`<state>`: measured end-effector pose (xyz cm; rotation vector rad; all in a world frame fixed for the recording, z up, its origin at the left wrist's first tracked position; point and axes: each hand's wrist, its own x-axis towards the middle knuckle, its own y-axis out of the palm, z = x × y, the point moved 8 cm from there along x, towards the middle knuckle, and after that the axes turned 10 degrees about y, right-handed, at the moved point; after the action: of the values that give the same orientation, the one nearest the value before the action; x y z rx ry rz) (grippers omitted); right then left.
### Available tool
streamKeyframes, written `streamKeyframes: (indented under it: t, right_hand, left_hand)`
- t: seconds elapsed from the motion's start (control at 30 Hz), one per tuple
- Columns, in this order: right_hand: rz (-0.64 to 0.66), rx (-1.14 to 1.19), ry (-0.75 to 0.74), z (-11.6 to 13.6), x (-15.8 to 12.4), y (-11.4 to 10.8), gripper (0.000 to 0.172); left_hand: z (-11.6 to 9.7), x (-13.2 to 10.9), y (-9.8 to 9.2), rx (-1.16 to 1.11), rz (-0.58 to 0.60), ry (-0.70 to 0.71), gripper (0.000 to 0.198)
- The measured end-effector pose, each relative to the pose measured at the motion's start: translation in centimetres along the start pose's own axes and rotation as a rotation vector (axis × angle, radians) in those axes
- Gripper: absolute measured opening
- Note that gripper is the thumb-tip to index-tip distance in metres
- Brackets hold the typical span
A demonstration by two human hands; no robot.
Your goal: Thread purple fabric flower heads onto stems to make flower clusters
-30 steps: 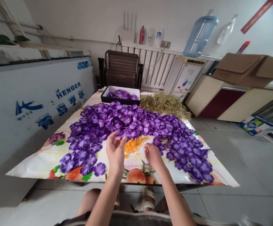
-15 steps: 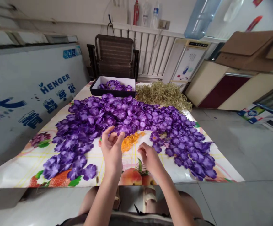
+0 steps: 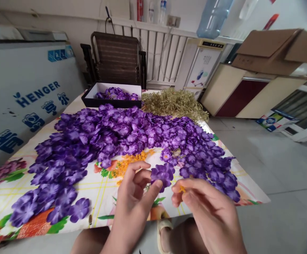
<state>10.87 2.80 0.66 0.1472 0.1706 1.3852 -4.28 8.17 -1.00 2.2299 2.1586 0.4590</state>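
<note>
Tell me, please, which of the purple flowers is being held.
The purple flower in the left hand, raised above the tablecloth; the others lie spread on it or in the black box.

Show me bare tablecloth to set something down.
On the white, fruit-printed tablecloth: one patch between the purple petalled flowers and the left hand; another along the left edge, outside them. Crowded: the middle and far end, under the flowers, black rectangular box and wiry olive-green stems.
</note>
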Motion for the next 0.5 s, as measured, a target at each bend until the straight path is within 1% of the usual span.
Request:
streamKeyframes:
  t: [0.13,0.23,0.3,0.37,0.5]
  right_hand:
    - [-0.096,-0.142,-0.122,0.8,-0.3,0.0,0.019]
    - [-0.132,-0.194,-0.152,1.0,-0.2,0.5,0.015]
    - [-0.114,-0.175,-0.124,0.9,0.0,0.8,0.009]
    - [-0.074,-0.115,-0.063,0.5,0.4,1.0,0.008]
    - [0.057,0.031,0.081,-0.7,1.0,1.3,0.007]
  left_hand:
    - [-0.6,-0.1,-0.4,-0.012,0.02,-0.011,0.028]
    - [-1.0,-0.2,-0.2,-0.028,0.063,0.012,0.027]
    - [-1.2,-0.2,0.1,-0.037,0.098,0.029,0.027]
    - [-1.3,-0.3,0.4,-0.058,0.131,0.041,0.026]
    - [-1.4,-0.4,1.0,-0.143,0.188,0.015,0.026]
